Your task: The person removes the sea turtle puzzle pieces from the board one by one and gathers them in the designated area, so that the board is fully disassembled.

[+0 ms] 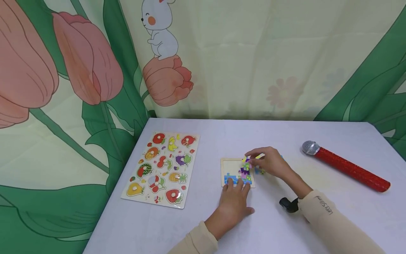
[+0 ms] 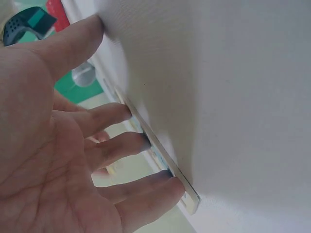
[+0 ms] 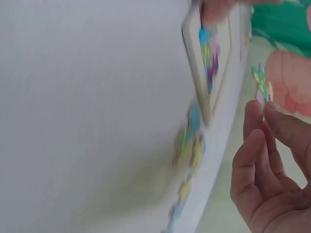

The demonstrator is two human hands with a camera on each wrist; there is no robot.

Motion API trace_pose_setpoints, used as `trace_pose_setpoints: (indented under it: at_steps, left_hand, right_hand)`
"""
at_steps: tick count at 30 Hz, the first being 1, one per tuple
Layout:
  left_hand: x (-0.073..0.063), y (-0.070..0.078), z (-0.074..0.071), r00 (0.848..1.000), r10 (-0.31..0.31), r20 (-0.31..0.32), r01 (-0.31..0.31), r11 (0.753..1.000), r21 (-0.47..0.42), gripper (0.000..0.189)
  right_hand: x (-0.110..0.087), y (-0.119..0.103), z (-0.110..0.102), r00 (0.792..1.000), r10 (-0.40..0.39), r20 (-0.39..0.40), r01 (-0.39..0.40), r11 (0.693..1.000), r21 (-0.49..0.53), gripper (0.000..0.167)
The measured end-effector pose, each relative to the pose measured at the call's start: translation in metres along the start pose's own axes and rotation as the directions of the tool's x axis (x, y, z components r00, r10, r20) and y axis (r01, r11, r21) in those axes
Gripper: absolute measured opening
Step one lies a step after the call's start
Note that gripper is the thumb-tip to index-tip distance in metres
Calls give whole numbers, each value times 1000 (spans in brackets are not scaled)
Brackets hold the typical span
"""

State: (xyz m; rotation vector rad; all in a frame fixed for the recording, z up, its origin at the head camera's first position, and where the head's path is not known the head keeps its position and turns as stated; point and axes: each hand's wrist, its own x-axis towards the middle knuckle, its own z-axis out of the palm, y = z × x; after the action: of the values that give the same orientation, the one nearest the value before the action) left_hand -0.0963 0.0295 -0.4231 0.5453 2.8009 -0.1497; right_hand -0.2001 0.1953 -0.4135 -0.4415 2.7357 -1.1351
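A small wooden puzzle tray (image 1: 231, 163) lies on the table, with blue pieces along its near edge and purple and green ones up its right side. My left hand (image 1: 234, 201) rests its fairly straight fingertips on the tray's near edge; the left wrist view shows the fingers (image 2: 121, 150) along that rim. Between thumb and fingertips my right hand (image 1: 269, 163) pinches a colourful jigsaw piece (image 3: 262, 85), raised above the tray's right side. Loose puzzle pieces (image 3: 187, 145) lie on the table beside the tray, partly hidden under the right hand in the head view.
A fruit peg board (image 1: 161, 169) lies at the left of the white table (image 1: 269, 225). On the right is a red microphone (image 1: 349, 165) with a silver head. A black device (image 1: 288, 204) is at the right wrist. A printed curtain (image 1: 238, 70) hangs behind.
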Motion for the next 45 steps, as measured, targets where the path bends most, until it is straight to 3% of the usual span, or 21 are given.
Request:
trace_pose_setpoints:
  at_steps: [6,12,20,35,40,45]
  left_hand:
    - [0,2,0,1000,-6,10,6,1000,7,83]
    - [0,2,0,1000,-6,12,6,1000,8,83]
    - [1,1,-1,1000,-13,5,13,1000,4,84]
    - [-1,2,1,1000,-12,-7,12,999,-37,84]
    - [-1,2,1,1000,-14,-6,14,1000,-15,84]
    - [-1,2,1,1000,-12,-4,12,1000,-11,84]
  right_hand:
    - [-14,25,-34,993,114,26,-112,992,-50,29]
    - [-27,45,-49,985,166,48,-161,983,-84,30]
    - [-28,51,-41,980,187,71,-180,979,-96,23]
    - [-24,44,-30,973,216,77,-201,965,-169,20]
    - [-24,40,-28,972,223,67,-207,959,-191,14]
    - [-18,32,-23,984,165,64,-148,965,-218,9]
